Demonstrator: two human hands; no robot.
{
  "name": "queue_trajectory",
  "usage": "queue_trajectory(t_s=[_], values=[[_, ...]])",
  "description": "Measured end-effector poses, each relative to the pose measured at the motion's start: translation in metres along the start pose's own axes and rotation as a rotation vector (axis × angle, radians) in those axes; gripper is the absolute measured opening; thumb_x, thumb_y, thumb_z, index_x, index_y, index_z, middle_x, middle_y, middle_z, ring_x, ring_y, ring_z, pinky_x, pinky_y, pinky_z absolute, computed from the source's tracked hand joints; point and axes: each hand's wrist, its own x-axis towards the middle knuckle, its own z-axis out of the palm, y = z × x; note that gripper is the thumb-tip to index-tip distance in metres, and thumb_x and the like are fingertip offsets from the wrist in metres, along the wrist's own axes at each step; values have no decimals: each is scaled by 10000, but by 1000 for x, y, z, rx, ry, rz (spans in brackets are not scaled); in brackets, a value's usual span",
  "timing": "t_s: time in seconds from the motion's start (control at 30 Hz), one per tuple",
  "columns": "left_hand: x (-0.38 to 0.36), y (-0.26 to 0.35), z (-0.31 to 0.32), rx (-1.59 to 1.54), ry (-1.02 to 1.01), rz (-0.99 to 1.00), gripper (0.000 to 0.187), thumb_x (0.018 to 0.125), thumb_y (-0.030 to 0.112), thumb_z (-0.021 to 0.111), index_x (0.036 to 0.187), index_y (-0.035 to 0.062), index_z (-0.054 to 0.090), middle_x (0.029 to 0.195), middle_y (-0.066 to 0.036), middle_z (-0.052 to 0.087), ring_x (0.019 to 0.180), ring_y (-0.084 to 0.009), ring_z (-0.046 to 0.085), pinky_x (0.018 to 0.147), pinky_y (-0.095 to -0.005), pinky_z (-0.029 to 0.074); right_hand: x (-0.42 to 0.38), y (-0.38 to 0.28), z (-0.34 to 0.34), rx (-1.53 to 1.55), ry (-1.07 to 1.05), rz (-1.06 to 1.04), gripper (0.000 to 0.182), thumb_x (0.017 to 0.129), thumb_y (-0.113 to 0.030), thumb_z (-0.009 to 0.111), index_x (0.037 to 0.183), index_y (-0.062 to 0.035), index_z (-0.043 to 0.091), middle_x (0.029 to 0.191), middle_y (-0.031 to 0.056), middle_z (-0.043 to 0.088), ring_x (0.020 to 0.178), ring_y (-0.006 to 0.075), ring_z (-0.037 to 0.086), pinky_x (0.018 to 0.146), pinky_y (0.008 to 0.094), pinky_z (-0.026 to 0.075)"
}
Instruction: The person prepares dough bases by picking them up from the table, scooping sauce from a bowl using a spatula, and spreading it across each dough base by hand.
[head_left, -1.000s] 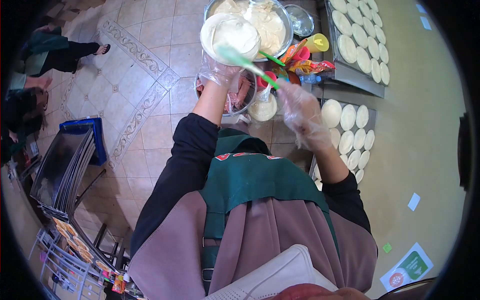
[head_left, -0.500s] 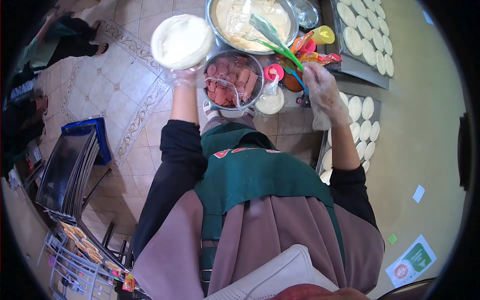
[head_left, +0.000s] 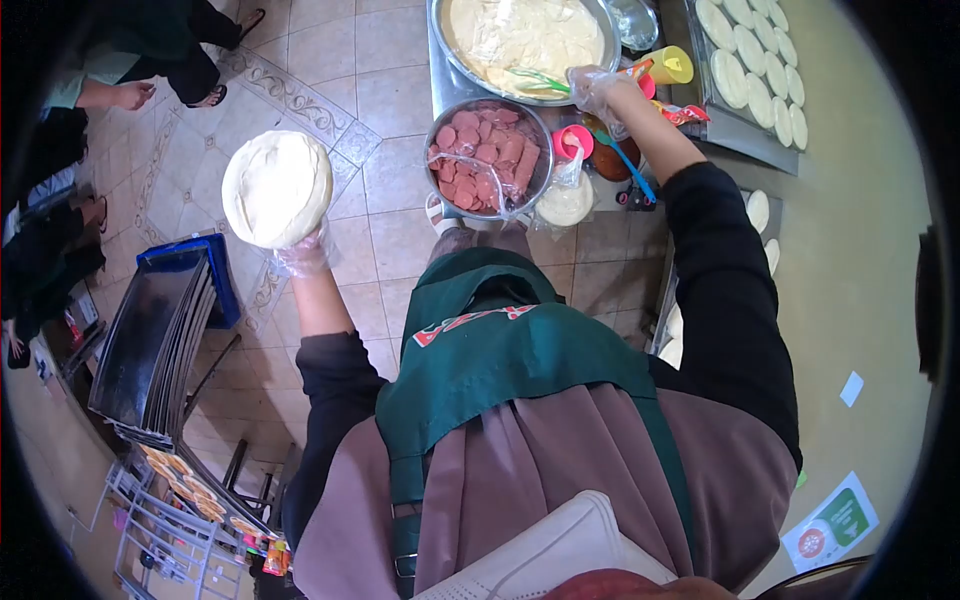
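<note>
My left hand (head_left: 306, 254), in a clear plastic glove, holds up a round dough base (head_left: 278, 190) out to the left. A pale cream layer lies on top of the base, and most of my fingers are hidden beneath it. Also gloved, my right hand (head_left: 598, 92) is closed around a green spatula (head_left: 540, 79) at the near right rim of a large metal bowl (head_left: 437, 42). The spatula's blade end reaches into the pale cream (head_left: 525, 35) in that bowl. Below it stands a smaller metal bowl with sliced pink sausage (head_left: 487, 150).
Beside the sausage sit a pink cup (head_left: 573, 140), a blue-handled tool (head_left: 630, 165), a bag of white stuff (head_left: 565, 203) and a yellow cup (head_left: 672, 65). Trays of oval dough pieces (head_left: 730, 78) line the right. Stacked black trays (head_left: 150, 335) stand left; other people (head_left: 205, 50) are at upper left.
My left hand has moved left and lower with the dough base. My right hand has gone up and left, bringing the spatula's end from above the bowl down into the cream.
</note>
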Motion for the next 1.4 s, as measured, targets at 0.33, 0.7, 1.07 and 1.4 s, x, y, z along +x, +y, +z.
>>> queue_trajectory(t_s=[0.33,0.7,1.07,1.4], values=[[19,23,57,-218,-5,-224,664,930,452,515,1452,101,304,1461,-142,396,1324,-320,414,1077,-503,382,-8,-19,38,41,357,78,206,775,-121,582,911,-15,695,982,218,672,912,356,671,794,407,545],[19,-5,154,-644,-276,-522,639,939,429,507,1441,83,315,1453,-150,401,1302,-311,443,1065,-495,401,-110,-45,64,215,607,327,291,908,-254,574,1088,-29,619,1038,223,645,971,388,622,817,459,507],[-80,-10,283,-835,-621,-883,593,937,385,523,1412,68,361,1428,-159,433,1287,-311,458,1063,-477,407,-338,-127,300,731,639,564,275,915,-241,537,1118,-83,635,1136,175,581,1000,363,603,860,434,511],[-244,-14,489,-12,-965,-19,654,862,488,581,1336,49,477,1355,-167,517,1243,-325,501,1053,-527,394,-470,-103,595,984,239,824,233,756,-181,582,920,-54,688,870,235,658,802,398,646,751,472,504]])
